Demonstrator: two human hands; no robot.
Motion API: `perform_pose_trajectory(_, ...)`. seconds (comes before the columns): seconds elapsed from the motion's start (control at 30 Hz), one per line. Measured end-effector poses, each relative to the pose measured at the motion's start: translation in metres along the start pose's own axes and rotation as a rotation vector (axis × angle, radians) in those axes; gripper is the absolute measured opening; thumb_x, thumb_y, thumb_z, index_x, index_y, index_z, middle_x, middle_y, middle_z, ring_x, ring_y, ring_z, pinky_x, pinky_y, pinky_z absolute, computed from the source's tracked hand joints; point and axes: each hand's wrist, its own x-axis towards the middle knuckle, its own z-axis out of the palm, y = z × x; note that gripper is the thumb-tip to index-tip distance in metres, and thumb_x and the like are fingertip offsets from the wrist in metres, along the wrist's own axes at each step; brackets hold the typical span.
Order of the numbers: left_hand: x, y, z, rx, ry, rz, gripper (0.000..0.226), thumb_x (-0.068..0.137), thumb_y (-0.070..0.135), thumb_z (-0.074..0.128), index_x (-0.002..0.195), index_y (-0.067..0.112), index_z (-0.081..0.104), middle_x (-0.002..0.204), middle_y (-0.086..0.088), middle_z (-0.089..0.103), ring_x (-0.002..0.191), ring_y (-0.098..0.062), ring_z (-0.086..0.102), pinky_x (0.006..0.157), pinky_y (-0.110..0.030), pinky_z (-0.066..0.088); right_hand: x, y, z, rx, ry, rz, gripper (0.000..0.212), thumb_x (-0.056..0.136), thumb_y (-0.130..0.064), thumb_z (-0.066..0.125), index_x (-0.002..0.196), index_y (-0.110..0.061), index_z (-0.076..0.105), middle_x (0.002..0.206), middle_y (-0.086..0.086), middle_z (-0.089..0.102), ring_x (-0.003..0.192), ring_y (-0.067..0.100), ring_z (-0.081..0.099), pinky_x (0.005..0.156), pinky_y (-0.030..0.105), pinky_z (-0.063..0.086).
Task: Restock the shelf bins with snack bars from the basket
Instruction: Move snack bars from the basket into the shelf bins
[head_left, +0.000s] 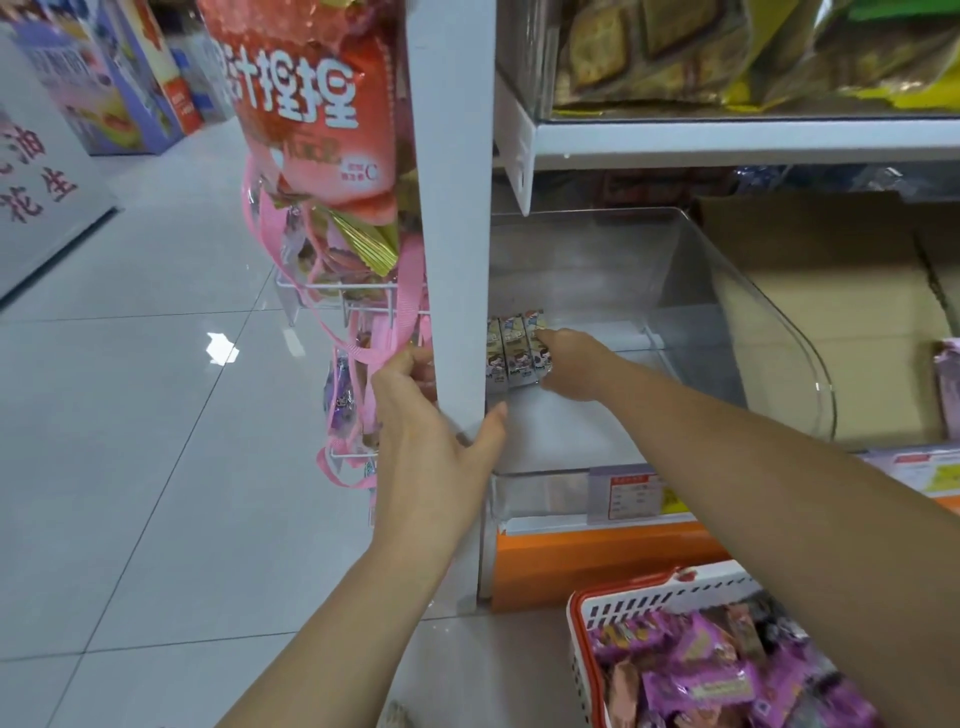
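1. Three snack bars (513, 351) are lying side by side in the rear left corner of a clear plastic shelf bin (540, 493), tight against its left wall, with their long axes running front to back.
2. The right hand (571, 365) is reaching in over the bin's front edge and touching the right side of the row. Its fingertips are meeting the outermost bar, though whether they are pinching it or only pushing it into line cannot be told.
3. The rest of the bin floor, from the row to the right wall, is showing bare, so the next bars would probably be going in just right of these, lined up the same way.
4. The left hand (434, 434) is gripping the white shelf upright (457, 208) at the bin's left front corner, thumb on the inner face and fingers wrapped round the outer one.
5. The red-rimmed basket (649, 596) is sitting on the floor below the bin's front right, under the right forearm and filled with purple-wrapped snacks (719, 675). That is putting the right hand nearer to it, with a pull back and down needed to reach it.
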Motion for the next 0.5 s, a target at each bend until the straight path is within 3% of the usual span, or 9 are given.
perform_pose_trajectory(0.13, 0.000, 0.001, 0.000, -0.004, -0.010, -0.003, 0.066, 0.078, 0.021, 0.074, 0.128, 0.016, 0.031, 0.123, 0.002, 0.043, 0.111, -0.009, 0.049, 0.086, -0.009, 0.039, -0.006, 0.004, -0.006, 0.032, -0.026, -0.033, 0.070, 0.091, -0.015, 0.060, 0.149, -0.008, 0.021, 0.146, 0.014, 0.039, 0.131, 0.030, 0.040, 0.100, 0.032, 0.037)
perform_pose_trajectory(0.3, -0.010, 0.004, -0.001, -0.029, -0.018, -0.012, 0.066, 0.080, 0.021, 0.074, 0.130, 0.020, 0.031, 0.130, -0.002, 0.041, 0.118, -0.011, 0.047, 0.102, -0.033, 0.043, -0.040, 0.012, -0.020, 0.143, 0.102, -0.072, 0.063, 0.089, -0.020, 0.064, 0.145, -0.013, 0.035, 0.144, 0.011, 0.044, 0.130, 0.027, 0.043, 0.104, 0.034, 0.038)
perform_pose_trajectory(0.43, -0.039, 0.014, -0.005, 0.071, 0.185, 0.101, 0.061, 0.081, 0.017, 0.073, 0.129, 0.014, 0.036, 0.120, 0.003, 0.032, 0.107, -0.007, 0.042, 0.096, -0.007, 0.032, -0.097, 0.012, -0.026, 0.283, 0.275, -0.170, 0.040, 0.091, -0.020, 0.061, 0.130, -0.014, 0.055, 0.126, 0.003, 0.061, 0.110, 0.016, 0.055, 0.093, 0.022, 0.040)
perform_pose_trajectory(0.5, -0.055, 0.019, -0.008, 0.118, 0.214, 0.190, 0.046, 0.081, 0.021, 0.067, 0.119, 0.018, 0.041, 0.110, 0.011, 0.033, 0.100, -0.009, 0.044, 0.091, -0.011, 0.034, -0.132, 0.015, -0.021, 0.334, 0.379, -0.221, 0.029, 0.090, -0.019, 0.061, 0.119, -0.017, 0.062, 0.107, -0.005, 0.066, 0.095, 0.012, 0.058, 0.088, 0.026, 0.046)
